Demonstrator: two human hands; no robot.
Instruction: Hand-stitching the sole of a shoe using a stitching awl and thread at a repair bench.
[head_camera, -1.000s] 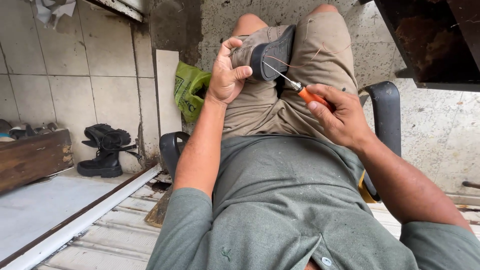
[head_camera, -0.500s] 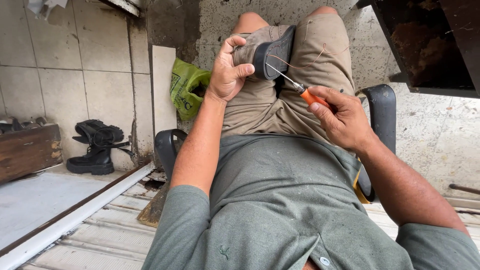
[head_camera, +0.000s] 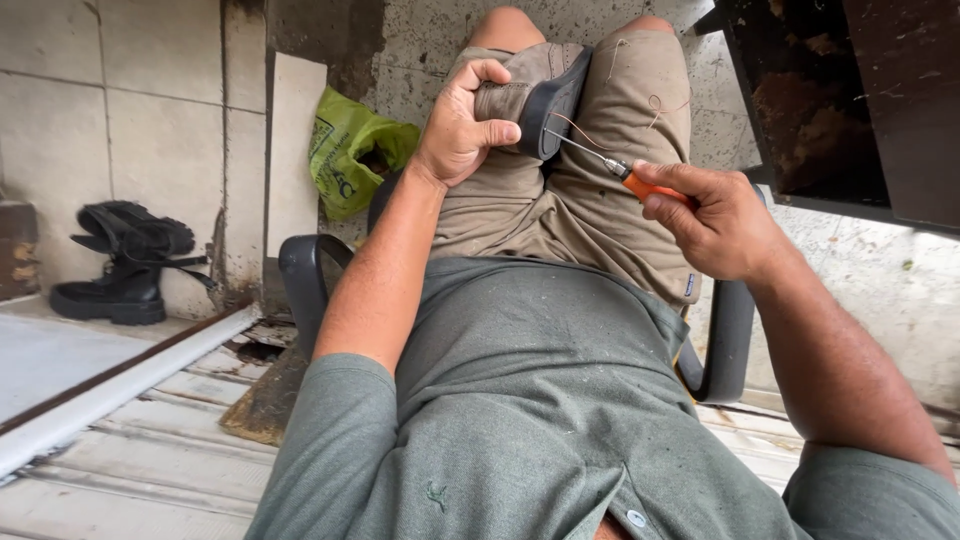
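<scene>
A tan shoe (head_camera: 535, 85) with a dark sole rests between my knees, sole edge turned toward me. My left hand (head_camera: 462, 125) grips it from the left, thumb pressed near the sole. My right hand (head_camera: 715, 220) holds an orange-handled stitching awl (head_camera: 625, 175); its thin metal tip touches the sole edge. A thin thread (head_camera: 585, 130) loops from the sole toward the awl. I sit in a chair wearing tan shorts and a green shirt.
Black chair armrests (head_camera: 305, 275) flank my hips. A green plastic bag (head_camera: 345, 150) leans on the tiled wall at left. A pair of black boots (head_camera: 125, 265) stands by the wall. A dark rusty cabinet (head_camera: 850, 100) hangs at upper right.
The view has shifted slightly rightward. Both hands stay on the shoe and awl, the awl tip remaining at the sole edge.
</scene>
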